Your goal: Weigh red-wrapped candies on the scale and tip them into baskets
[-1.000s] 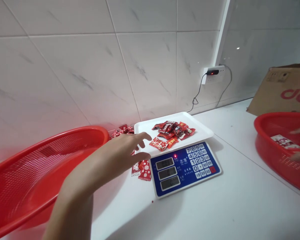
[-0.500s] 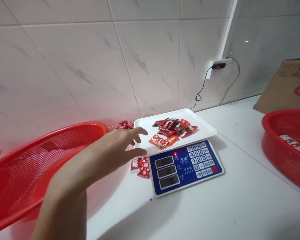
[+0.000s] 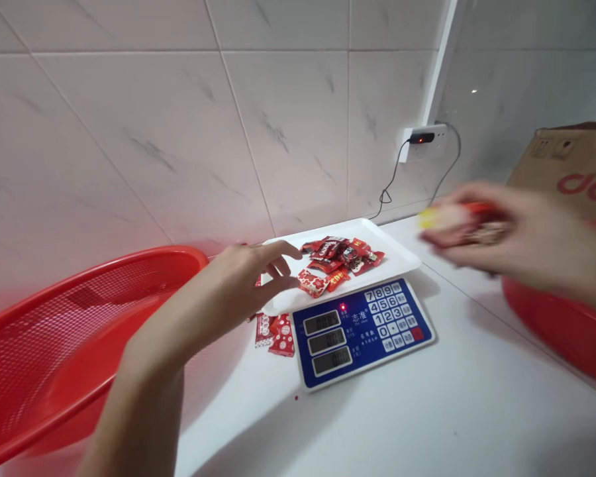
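Note:
My left hand point(image 3: 261, 278) hovers over the left edge of the scale's white tray point(image 3: 392, 255), its fingers apart and nothing between them. Just right of the fingertips, a small heap of red wrapped candies point(image 3: 335, 258) lies on the tray. The blue keypad and displays of the digital scale point(image 3: 367, 331) face me, and a red light glows on the panel. My right hand point(image 3: 506, 232), smeared by motion, is closed around what look like several wrapped candies point(image 3: 469, 225) in red, yellow and pale colours. It hangs above the table to the right of the tray.
A red mesh basket point(image 3: 189, 255) stands at the left, and another red basket point(image 3: 541, 324) is partly behind my right arm. More red packets point(image 3: 281, 334) lie left of the scale. A cardboard box point(image 3: 571, 159) sits at the right; a wall socket point(image 3: 422, 142) carries a cable.
My right hand has come into view from the right with wrapped candies in it. My left hand has shifted slightly right toward the heap on the tray. The view has turned a little right.

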A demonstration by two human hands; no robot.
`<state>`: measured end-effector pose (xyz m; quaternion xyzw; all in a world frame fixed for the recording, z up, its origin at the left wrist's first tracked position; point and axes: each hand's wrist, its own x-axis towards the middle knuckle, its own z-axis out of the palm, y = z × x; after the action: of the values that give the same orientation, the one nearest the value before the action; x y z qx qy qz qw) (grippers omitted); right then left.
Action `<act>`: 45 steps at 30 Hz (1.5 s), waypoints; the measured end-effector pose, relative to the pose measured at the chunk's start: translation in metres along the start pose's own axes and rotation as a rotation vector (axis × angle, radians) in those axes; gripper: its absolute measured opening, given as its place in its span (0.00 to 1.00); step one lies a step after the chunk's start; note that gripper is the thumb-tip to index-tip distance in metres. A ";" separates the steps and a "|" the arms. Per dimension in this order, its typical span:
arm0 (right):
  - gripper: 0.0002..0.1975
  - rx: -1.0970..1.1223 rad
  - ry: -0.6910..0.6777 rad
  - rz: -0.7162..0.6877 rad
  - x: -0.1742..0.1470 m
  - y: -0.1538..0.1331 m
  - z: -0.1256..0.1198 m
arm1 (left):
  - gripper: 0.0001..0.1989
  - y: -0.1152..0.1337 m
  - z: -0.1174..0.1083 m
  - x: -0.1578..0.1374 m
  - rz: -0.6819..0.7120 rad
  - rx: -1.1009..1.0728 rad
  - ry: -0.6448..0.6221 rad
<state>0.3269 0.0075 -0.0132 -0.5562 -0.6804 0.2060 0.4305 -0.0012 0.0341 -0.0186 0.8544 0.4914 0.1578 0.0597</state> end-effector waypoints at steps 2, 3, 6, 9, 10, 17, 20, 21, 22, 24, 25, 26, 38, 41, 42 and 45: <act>0.17 -0.027 -0.138 0.049 0.024 -0.008 0.033 | 0.14 0.001 -0.002 0.004 -0.029 -0.026 0.012; 0.18 -0.067 -0.178 0.044 0.037 -0.011 0.051 | 0.13 0.000 -0.002 0.005 -0.052 -0.024 0.012; 0.23 -0.203 -0.210 -0.047 0.068 -0.013 0.089 | 0.13 -0.005 -0.001 0.010 -0.075 -0.017 -0.009; 0.23 -0.143 -0.230 -0.048 0.078 -0.005 0.097 | 0.13 -0.010 0.003 0.014 -0.087 -0.031 0.004; 0.22 -0.083 -0.215 -0.041 0.078 -0.001 0.093 | 0.12 -0.012 0.003 0.016 -0.096 -0.037 0.018; 0.24 0.081 0.075 -0.106 0.071 0.006 0.056 | 0.13 -0.024 -0.001 0.018 -0.256 -0.134 0.128; 0.25 0.100 0.120 -0.110 0.074 0.005 0.052 | 0.14 -0.030 0.000 0.019 -0.293 -0.113 0.097; 0.26 0.127 0.115 -0.095 0.076 0.005 0.053 | 0.15 -0.032 0.001 0.019 -0.298 -0.117 0.079; 0.26 0.158 0.104 -0.069 0.077 0.006 0.053 | 0.15 -0.034 0.003 0.019 -0.303 -0.125 0.061; 0.26 0.215 0.083 -0.002 0.080 0.009 0.055 | 0.15 -0.034 0.005 0.019 -0.298 -0.127 0.062; 0.26 0.236 0.070 0.027 0.081 0.010 0.055 | 0.14 -0.032 0.005 0.018 -0.280 -0.116 0.091; 0.26 0.253 0.054 0.044 0.082 0.011 0.056 | 0.13 -0.028 0.004 0.018 -0.251 -0.112 0.144; 0.25 0.238 -0.240 -0.199 0.065 -0.003 0.095 | 0.13 0.035 0.047 0.071 0.009 -0.742 0.325; 0.25 0.327 -0.276 -0.162 0.069 0.002 0.095 | 0.17 0.029 0.043 0.070 -0.090 -0.807 0.308; 0.25 0.355 -0.257 -0.149 0.070 0.003 0.092 | 0.19 0.026 0.040 0.069 -0.117 -0.834 0.320; 0.24 0.434 -0.120 -0.091 0.073 0.003 0.078 | 0.23 0.015 0.031 0.067 -0.146 -0.859 0.369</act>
<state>0.2641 0.0919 -0.0315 -0.4061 -0.6690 0.3605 0.5075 0.0522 0.0857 -0.0297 0.6734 0.4430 0.4912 0.3303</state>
